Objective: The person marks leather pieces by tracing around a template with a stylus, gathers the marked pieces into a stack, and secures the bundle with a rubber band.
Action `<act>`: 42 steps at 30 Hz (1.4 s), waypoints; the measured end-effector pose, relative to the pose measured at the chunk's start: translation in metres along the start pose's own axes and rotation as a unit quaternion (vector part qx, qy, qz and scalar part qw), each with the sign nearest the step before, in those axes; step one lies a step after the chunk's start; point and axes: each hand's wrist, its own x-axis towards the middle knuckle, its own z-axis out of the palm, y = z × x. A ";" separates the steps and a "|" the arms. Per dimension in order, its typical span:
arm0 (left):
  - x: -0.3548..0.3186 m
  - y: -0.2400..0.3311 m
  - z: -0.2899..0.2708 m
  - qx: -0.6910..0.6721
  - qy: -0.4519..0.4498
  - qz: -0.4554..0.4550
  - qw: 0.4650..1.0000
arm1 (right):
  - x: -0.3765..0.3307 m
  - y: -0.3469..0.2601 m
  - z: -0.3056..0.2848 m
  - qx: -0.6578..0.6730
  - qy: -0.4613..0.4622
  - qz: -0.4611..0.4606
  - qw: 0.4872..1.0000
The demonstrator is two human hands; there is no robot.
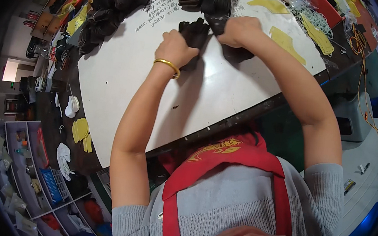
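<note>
My left hand (176, 48), with a gold bangle on the wrist, is closed on the near edge of a black glove (194, 33) lying on the white table top (124, 80). My right hand (240, 31) grips a second black piece, the cuff end of a glove (217, 21), right beside the first. Both hands sit close together at the far middle of the table. Part of the dark fabric is hidden under my fingers.
A row of black gloves (113, 10) lines the table's far left edge. Yellow cut pieces (287, 42) lie at the right, more yellow pieces (80, 131) at the left. A shelf of bins (33, 171) stands lower left. I wear a red apron (240, 155).
</note>
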 end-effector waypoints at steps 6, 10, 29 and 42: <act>-0.023 -0.016 0.009 -0.366 -0.076 0.064 0.925 | -0.022 0.000 0.007 0.186 -0.054 -0.032 0.981; -0.063 -0.036 0.022 -0.575 -0.081 0.057 0.812 | -0.026 0.028 0.027 0.292 -0.014 -0.079 0.953; -0.040 0.001 0.014 0.018 0.020 0.355 0.935 | -0.003 0.043 0.103 0.844 0.191 0.060 0.498; -0.038 -0.013 0.020 -0.017 0.047 0.335 0.941 | -0.009 -0.005 0.106 0.822 0.043 -0.105 0.558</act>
